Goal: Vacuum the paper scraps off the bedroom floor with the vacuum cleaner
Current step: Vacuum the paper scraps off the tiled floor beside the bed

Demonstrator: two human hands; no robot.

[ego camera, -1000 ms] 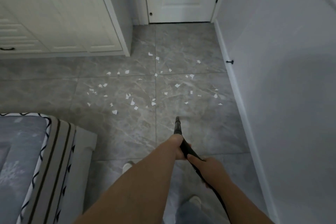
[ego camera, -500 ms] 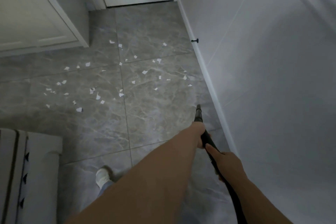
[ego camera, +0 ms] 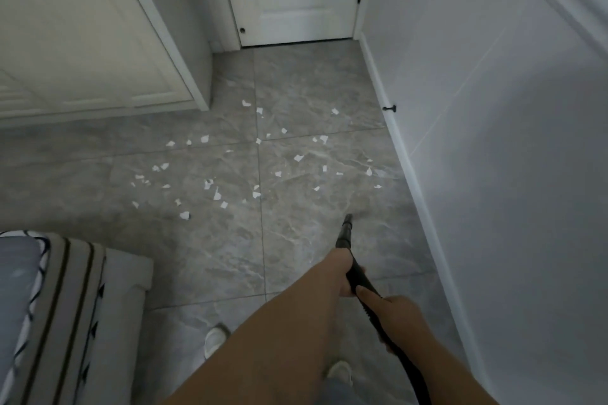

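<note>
1. Left hand (ego camera: 343, 273) and right hand (ego camera: 396, 314) are both gripping the black vacuum wand (ego camera: 345, 233); its nozzle is pointing at bare tile.
2. Paper scraps (ego camera: 256, 174) are lying ahead, spreading between the wardrobe (ego camera: 98, 43) and the baseboard (ego camera: 414, 184).
3. Bed corner (ego camera: 82, 289) is crowding the near left.

Both forearms reach forward and down from the lower edge of view, bare. Left hand (ego camera: 342, 273) is farther forward, wrapped round the wand (ego camera: 357, 276), knuckles toward the camera; its fingers are mostly hidden behind the wrist. Right hand (ego camera: 398, 314) grips the wand just behind the left, index finger laid straight along the top. The two hands nearly touch. Two feet show below the arms.
</note>
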